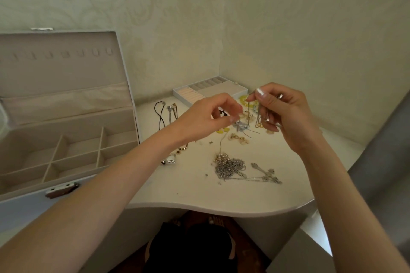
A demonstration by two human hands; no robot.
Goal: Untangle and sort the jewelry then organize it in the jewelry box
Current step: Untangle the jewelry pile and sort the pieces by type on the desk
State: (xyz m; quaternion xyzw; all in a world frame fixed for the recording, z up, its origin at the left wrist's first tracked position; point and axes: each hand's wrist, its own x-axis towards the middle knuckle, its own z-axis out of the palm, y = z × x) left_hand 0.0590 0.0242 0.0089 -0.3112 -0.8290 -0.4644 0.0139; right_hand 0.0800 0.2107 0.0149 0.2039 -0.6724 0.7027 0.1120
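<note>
We find both hands raised over the bench [244, 195], right of the open jewelry box [73, 184]. The right hand [284, 113] pinches several fine chains [257, 117] between thumb and fingertips, and they hang slack below it. The left hand [210, 117] is curled, and its fingertips appear to pinch a thin strand [221, 142] that runs down to the tangle [230, 166]. The tangle lies on the bench right of the box, well apart from it.

Judgement: the chains are very light, limp and slippery, and will kink or snap if pulled. Take hold close to the knot or at a clasp, and ease the loops apart.
</note>
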